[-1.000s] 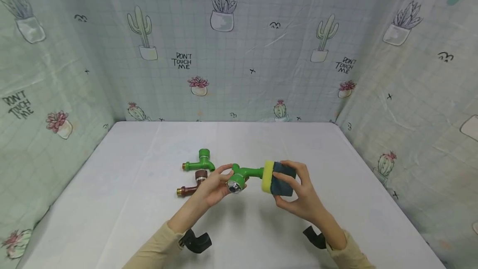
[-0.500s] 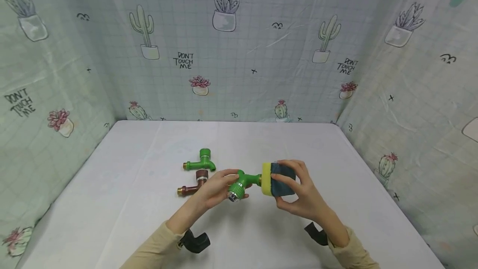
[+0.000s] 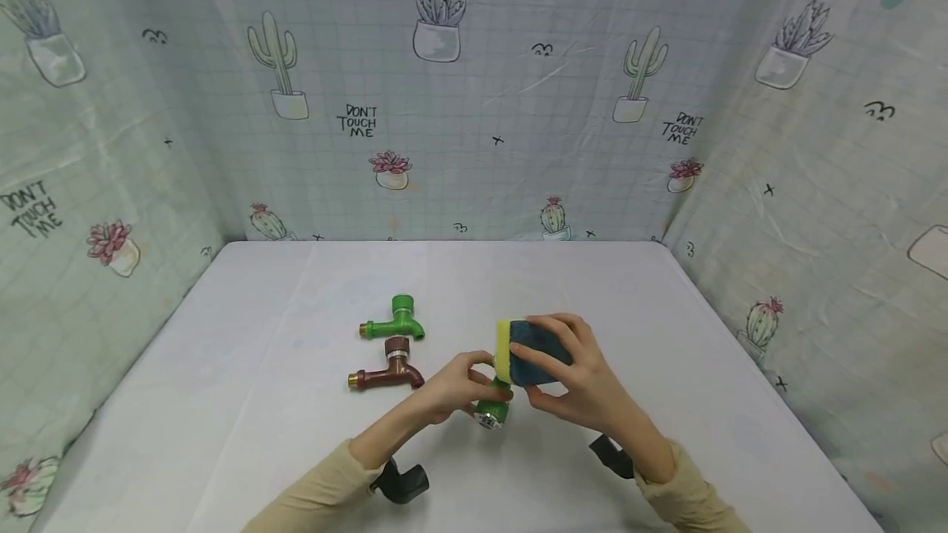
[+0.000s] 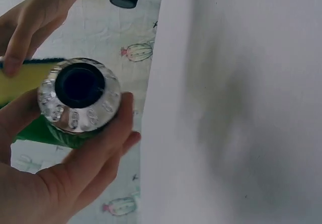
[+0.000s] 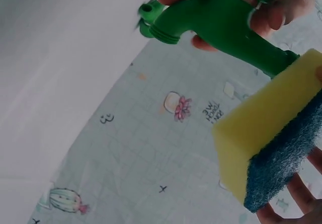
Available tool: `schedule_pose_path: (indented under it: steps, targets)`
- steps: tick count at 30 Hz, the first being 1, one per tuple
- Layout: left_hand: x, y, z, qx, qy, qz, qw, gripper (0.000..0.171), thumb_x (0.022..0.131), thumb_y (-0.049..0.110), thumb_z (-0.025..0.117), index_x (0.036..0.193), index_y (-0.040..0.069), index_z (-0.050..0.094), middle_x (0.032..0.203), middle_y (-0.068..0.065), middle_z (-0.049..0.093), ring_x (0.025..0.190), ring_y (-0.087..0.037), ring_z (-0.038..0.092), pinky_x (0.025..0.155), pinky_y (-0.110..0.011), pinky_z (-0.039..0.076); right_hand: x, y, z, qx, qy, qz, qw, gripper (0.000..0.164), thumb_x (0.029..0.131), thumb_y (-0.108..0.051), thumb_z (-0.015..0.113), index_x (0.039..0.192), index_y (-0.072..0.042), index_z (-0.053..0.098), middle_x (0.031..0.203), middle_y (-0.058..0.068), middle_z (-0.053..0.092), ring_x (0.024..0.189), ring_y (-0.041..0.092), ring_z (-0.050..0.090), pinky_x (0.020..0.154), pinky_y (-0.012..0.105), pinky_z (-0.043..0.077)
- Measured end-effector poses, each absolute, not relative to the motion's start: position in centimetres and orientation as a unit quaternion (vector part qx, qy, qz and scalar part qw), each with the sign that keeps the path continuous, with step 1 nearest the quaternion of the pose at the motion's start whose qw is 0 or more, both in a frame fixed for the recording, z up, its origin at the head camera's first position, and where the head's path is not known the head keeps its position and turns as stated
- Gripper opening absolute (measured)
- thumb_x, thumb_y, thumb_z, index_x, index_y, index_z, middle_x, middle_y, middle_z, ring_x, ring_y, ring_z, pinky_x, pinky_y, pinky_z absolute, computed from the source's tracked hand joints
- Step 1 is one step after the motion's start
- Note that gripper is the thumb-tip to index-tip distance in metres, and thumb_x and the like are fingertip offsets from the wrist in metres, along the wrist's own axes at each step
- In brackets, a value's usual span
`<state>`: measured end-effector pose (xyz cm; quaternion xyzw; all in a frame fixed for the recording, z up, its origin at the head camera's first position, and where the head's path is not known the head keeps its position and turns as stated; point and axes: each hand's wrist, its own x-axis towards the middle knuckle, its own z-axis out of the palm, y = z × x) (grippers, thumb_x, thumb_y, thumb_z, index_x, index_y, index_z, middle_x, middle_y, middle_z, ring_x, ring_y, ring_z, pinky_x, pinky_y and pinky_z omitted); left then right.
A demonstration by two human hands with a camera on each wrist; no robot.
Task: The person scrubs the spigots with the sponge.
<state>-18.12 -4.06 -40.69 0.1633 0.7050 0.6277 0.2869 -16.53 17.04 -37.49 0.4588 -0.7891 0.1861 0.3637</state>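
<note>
Held above the table, a green water tap [image 3: 498, 396] has a ribbed knob whose silver end shows large in the left wrist view. My left hand [image 3: 452, 389] grips this tap around its knob and body. A yellow and dark blue-green scouring sponge [image 3: 542, 354] sits between the thumb and fingers of my right hand [image 3: 588, 381]. In the right wrist view, the sponge's yellow side [image 5: 266, 110] meets the inlet end of the tap [image 5: 226, 25], whose spout points the other way. From the head view, sponge and fingers cover most of the tap.
On the white table [image 3: 296, 426], left of my hands, lie a second green tap [image 3: 396, 322] and a maroon tap [image 3: 388, 371] with brass threads. Black wrist devices [image 3: 401, 481] hang below both forearms. Cactus-printed cloth [image 3: 474, 105] walls the back and sides.
The sponge has shifted left, closer to my left hand. My left hand has moved slightly down and right, turning the tap. The maroon tap shows more fully now.
</note>
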Motion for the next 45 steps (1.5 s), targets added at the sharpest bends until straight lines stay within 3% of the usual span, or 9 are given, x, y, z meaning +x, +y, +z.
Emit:
schedule_pose_path:
  steps: [3,9,17,21,25,29,35,40,45]
  targets:
    - [-18.0,-3.8,-40.7,0.168,0.677,0.647,0.309,0.042,0.082,0.009,0.061,0.119,-0.002,0.047,0.098,-0.023,0.065,0.077,-0.014,0.065,0.063,-0.032,0.055,-16.6,16.7,-37.9,0.458,-0.785,0.204,0.364,0.039,0.083,-0.036,0.052,0.117,-0.017,0.058,0.123,0.018,0.046,0.108,0.031,0.039,0.074,0.044,0.047]
    - [-18.2,-3.8,-40.1,0.169,0.614,0.683,0.358,0.044,0.085,0.008,0.055,0.125,-0.006,0.042,0.102,-0.016,0.063,0.085,-0.016,0.064,0.075,-0.038,0.054,-16.8,16.9,-38.6,0.457,-0.786,0.218,0.354,0.041,0.083,-0.037,0.053,0.118,-0.016,0.057,0.123,0.020,0.045,0.108,0.029,0.039,0.073,0.042,0.049]
    - [-18.3,-4.3,-39.8,0.156,0.624,0.672,0.367,0.046,0.085,0.009,0.053,0.126,-0.009,0.040,0.110,-0.014,0.057,0.088,-0.013,0.059,0.077,-0.037,0.053,-17.1,17.8,-38.9,0.421,-0.823,0.228,0.305,0.044,0.082,-0.042,0.053,0.120,-0.018,0.054,0.126,0.015,0.043,0.109,0.025,0.039,0.076,0.043,0.049]
    - [-18.3,-4.7,-39.6,0.150,0.623,0.684,0.349,0.049,0.084,0.008,0.055,0.127,-0.005,0.037,0.116,-0.017,0.052,0.093,-0.017,0.059,0.075,-0.039,0.053,-17.3,19.0,-39.2,0.379,-0.848,0.231,0.290,0.047,0.083,-0.047,0.048,0.120,-0.019,0.053,0.125,0.014,0.043,0.109,0.025,0.039,0.077,0.044,0.048]
    - [-18.5,-5.0,-39.5,0.115,0.621,0.706,0.322,0.052,0.086,0.009,0.055,0.131,0.008,0.030,0.117,-0.018,0.047,0.094,-0.022,0.061,0.075,-0.043,0.054,-17.2,20.0,-39.5,0.353,-0.859,0.243,0.279,0.047,0.082,-0.047,0.049,0.120,-0.019,0.053,0.126,0.014,0.042,0.110,0.025,0.038,0.077,0.046,0.049]
    - [-19.2,-5.0,-39.8,0.070,0.629,0.720,0.286,0.040,0.092,0.022,0.049,0.126,0.016,0.028,0.114,-0.021,0.047,0.093,-0.026,0.061,0.073,-0.043,0.054,-17.0,20.7,-39.8,0.343,-0.864,0.251,0.271,0.047,0.081,-0.046,0.052,0.120,-0.019,0.053,0.126,0.013,0.042,0.112,0.025,0.037,0.077,0.045,0.050]
    - [-20.0,-5.0,-40.2,0.012,0.650,0.729,0.214,0.026,0.093,0.033,0.045,0.109,0.013,0.038,0.109,-0.022,0.053,0.100,-0.036,0.058,0.073,-0.043,0.054,-16.8,21.2,-40.3,0.335,-0.866,0.256,0.268,0.046,0.080,-0.041,0.059,0.120,-0.019,0.053,0.126,0.013,0.042,0.111,0.024,0.037,0.079,0.044,0.047]
    - [-20.9,-5.7,-40.6,-0.034,0.645,0.746,0.164,0.016,0.089,0.016,0.054,0.098,0.005,0.048,0.098,-0.014,0.056,0.087,-0.031,0.065,0.073,-0.042,0.054,-16.7,21.5,-40.6,0.332,-0.864,0.266,0.269,0.048,0.076,-0.031,0.066,0.120,-0.019,0.053,0.125,0.013,0.042,0.111,0.024,0.037,0.081,0.041,0.044]
    - [-21.7,-6.4,-40.7,-0.026,0.655,0.737,0.166,0.009,0.085,0.003,0.057,0.090,-0.001,0.050,0.104,-0.023,0.061,0.073,-0.018,0.067,0.074,-0.038,0.054,-16.7,21.6,-40.8,0.328,-0.867,0.268,0.262,0.051,0.073,-0.026,0.069,0.121,-0.019,0.053,0.125,0.013,0.043,0.112,0.023,0.037,0.080,0.041,0.045]
